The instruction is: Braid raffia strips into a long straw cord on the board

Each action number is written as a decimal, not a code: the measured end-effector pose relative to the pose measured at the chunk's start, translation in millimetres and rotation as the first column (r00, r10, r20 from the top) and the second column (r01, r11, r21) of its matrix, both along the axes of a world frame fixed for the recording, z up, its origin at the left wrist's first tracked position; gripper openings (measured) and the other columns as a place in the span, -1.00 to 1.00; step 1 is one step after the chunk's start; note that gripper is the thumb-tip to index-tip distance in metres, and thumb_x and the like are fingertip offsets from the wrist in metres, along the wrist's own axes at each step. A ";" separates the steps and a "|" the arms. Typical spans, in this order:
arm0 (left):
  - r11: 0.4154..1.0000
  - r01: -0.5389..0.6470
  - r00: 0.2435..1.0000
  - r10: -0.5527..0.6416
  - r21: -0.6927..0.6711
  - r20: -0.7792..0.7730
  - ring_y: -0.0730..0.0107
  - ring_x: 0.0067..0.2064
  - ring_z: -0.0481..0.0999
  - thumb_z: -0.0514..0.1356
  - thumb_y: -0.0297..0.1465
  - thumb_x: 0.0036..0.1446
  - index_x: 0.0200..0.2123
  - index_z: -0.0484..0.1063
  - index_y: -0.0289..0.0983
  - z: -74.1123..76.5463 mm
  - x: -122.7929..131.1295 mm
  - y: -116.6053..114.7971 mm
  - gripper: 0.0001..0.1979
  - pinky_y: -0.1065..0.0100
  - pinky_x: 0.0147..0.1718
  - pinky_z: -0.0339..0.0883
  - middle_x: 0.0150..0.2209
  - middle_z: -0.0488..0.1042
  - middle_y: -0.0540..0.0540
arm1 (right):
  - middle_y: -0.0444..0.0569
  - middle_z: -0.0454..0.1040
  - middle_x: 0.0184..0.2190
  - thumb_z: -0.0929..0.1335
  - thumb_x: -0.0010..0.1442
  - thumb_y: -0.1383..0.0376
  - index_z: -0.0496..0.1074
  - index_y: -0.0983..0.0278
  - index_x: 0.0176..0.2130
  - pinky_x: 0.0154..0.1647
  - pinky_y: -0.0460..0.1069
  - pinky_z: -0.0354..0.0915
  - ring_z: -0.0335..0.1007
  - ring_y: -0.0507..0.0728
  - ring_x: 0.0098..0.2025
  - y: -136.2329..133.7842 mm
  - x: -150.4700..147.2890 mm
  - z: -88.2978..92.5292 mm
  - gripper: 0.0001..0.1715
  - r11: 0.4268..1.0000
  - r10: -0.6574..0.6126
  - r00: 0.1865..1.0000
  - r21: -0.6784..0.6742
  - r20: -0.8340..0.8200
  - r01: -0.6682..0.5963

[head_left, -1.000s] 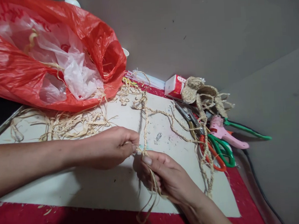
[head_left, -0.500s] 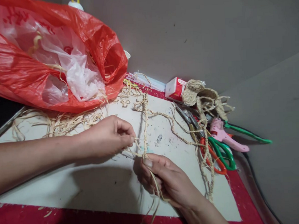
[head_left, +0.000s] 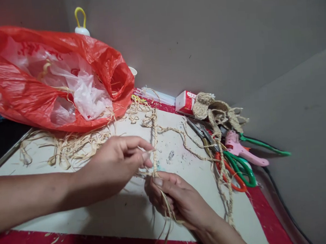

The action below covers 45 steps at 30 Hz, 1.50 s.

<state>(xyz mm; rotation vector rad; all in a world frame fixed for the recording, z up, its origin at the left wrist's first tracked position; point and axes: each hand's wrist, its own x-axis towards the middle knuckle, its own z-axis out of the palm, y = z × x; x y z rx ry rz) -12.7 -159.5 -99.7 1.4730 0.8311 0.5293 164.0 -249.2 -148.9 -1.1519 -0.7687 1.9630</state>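
A thin braided raffia cord [head_left: 154, 137] runs from the back of the white board [head_left: 102, 210] down to my hands. My right hand [head_left: 178, 198] is closed on the cord's near end, thumb pressed on top, with loose strands trailing out below the palm. My left hand [head_left: 118, 165] pinches one pale strand between thumb and fingertips just left of the braid, almost touching my right thumb.
A red plastic bag [head_left: 52, 77] with white plastic inside lies at the back left, loose raffia [head_left: 70, 146] spread before it. At the right are coiled braids [head_left: 214, 109], scissors with orange and green handles [head_left: 237, 169], a pink glue gun [head_left: 242, 148] and a small red-white box [head_left: 185, 101].
My left hand lifted slightly and drew its strand up toward the braid. The view tilted down a little; my right hand stayed on the cord.
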 end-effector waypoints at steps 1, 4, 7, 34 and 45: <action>0.998 0.052 0.998 -0.052 0.028 -0.028 0.57 -0.52 0.28 0.06 -0.34 0.13 -0.25 0.39 -0.28 -3.0 -0.5 -4.1 -0.82 0.52 -0.56 0.11 -0.44 0.46 0.01 | -0.29 0.07 -0.73 0.29 0.22 0.10 0.25 0.30 -0.51 -0.72 -0.19 -0.16 -0.18 -0.13 -0.72 0.0 -0.1 -0.1 -0.60 1.000 -0.001 1.000 0.005 -0.007 0.001; 0.957 0.140 0.980 -0.097 0.254 -0.177 0.56 -0.51 0.22 0.04 -0.40 0.10 -0.39 0.39 -0.28 -6.4 -2.6 -7.6 -0.86 0.51 -0.52 0.08 -0.52 0.37 0.05 | -0.30 0.05 -0.74 0.30 0.21 0.10 0.24 0.30 -0.51 -0.73 -0.19 -0.16 -0.19 -0.13 -0.73 0.1 -0.7 -0.4 -0.60 1.000 -0.001 1.000 0.006 -0.028 0.001; 0.908 0.220 0.952 -0.120 0.358 -0.283 0.52 -0.44 0.26 0.07 -0.45 0.03 -0.45 0.42 -0.27 -1.4 -3.6 -4.5 -0.87 0.49 -0.44 0.11 -0.48 0.38 0.04 | -0.30 0.06 -0.75 0.32 0.19 0.07 0.24 0.30 -0.53 -0.75 -0.19 -0.15 -0.17 -0.13 -0.73 0.7 -1.4 -0.2 -0.58 1.000 -0.015 1.000 0.004 -0.014 0.015; 0.952 0.227 0.974 -0.221 -0.203 0.053 0.49 -0.47 0.39 0.12 -0.39 0.04 -0.51 0.47 -0.37 -24.3 12.5 -6.2 -0.80 0.48 -0.46 0.20 -0.53 0.47 -0.04 | -0.27 0.04 -0.69 0.21 0.26 0.02 0.28 0.30 -0.45 -0.63 -0.11 -0.18 -0.14 -0.06 -0.64 1.4 -8.3 5.6 -0.56 0.980 0.010 0.961 0.186 0.276 -0.064; 0.953 0.180 0.979 -0.198 -0.242 -0.049 0.62 -0.61 0.19 0.13 -0.48 -0.10 -0.46 0.44 -0.35 -22.2 14.0 -13.2 -0.89 0.53 -0.64 -0.01 -0.63 0.33 0.08 | -0.23 0.04 -0.73 0.16 0.28 0.01 0.30 0.30 -0.59 -0.59 -0.10 -0.09 -0.10 -0.04 -0.65 5.3 -4.9 4.1 -0.42 0.970 -0.013 0.894 0.224 0.447 -0.098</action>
